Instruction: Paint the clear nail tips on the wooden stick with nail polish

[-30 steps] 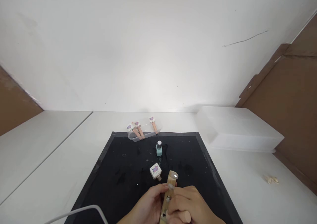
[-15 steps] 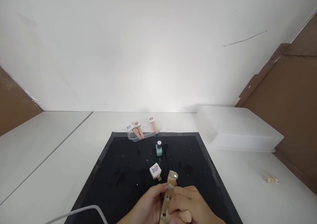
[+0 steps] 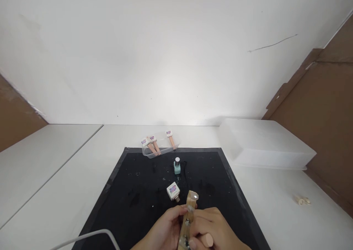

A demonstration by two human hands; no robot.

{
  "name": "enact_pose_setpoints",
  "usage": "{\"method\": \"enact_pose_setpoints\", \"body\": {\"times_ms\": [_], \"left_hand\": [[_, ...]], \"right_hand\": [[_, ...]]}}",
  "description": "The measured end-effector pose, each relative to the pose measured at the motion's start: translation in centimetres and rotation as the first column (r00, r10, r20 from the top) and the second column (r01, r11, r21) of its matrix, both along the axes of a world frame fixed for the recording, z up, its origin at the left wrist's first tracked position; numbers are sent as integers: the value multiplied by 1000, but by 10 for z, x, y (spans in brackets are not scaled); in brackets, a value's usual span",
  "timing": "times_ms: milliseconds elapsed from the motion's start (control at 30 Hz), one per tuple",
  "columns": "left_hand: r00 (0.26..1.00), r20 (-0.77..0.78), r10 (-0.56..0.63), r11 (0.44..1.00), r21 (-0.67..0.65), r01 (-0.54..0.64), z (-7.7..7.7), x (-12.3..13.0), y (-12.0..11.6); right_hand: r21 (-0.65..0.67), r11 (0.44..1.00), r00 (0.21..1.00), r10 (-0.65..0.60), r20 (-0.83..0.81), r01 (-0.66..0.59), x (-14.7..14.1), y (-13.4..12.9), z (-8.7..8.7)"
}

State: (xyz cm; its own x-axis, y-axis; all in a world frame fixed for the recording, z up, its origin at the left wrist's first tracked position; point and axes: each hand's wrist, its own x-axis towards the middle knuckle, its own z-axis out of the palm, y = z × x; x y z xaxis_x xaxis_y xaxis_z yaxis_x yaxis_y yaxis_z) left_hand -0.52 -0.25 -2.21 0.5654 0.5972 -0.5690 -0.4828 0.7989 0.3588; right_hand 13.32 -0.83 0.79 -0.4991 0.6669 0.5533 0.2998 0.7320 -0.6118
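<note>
My left hand [image 3: 168, 226] is closed around a narrow wooden strip [image 3: 190, 216] with clear, shiny nail tips along it. A peach nail polish brush cap [image 3: 207, 240] sits in the grip of my right hand [image 3: 213, 224], beside the strip's right side. Its bristles are hidden by fingers and strip. Just beyond my hands lies a white nail polish bottle [image 3: 173, 190] with a colourful label, uncapped, its neck pointing toward me and to the right. Farther back stands a teal bottle [image 3: 177, 168] with a silver cap.
A clear plastic tray [image 3: 150, 156] at the back holds 3 labelled bottles with peach caps. The black mat [image 3: 118, 202] lies under my hands. A white box [image 3: 271, 143] stands at right, with small beige rings [image 3: 302, 200] before it. A white cable [image 3: 93, 232] curves in at lower left.
My right hand has shifted slightly along the strip, and the brush cap has tilted a little. My left hand, the strip and the bottles stay put.
</note>
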Motion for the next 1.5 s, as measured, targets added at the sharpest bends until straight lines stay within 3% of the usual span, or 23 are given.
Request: {"method": "enact_pose_setpoints", "body": {"times_ms": [367, 1233, 1500], "left_hand": [[1000, 16, 9, 999, -35, -9, 7, 2, 0], [999, 32, 2, 1000, 22, -2, -3, 0, 1], [999, 31, 11, 1000, -4, -11, 1, 1, 1]], "right_hand": [[-7, 1000, 1000, 12, -24, -12, 0, 0, 5], [-52, 999, 1000, -1, 6, 2, -1, -1, 3], [22, 1000, 999, 18, -50, -17, 2, 2, 3]]}}
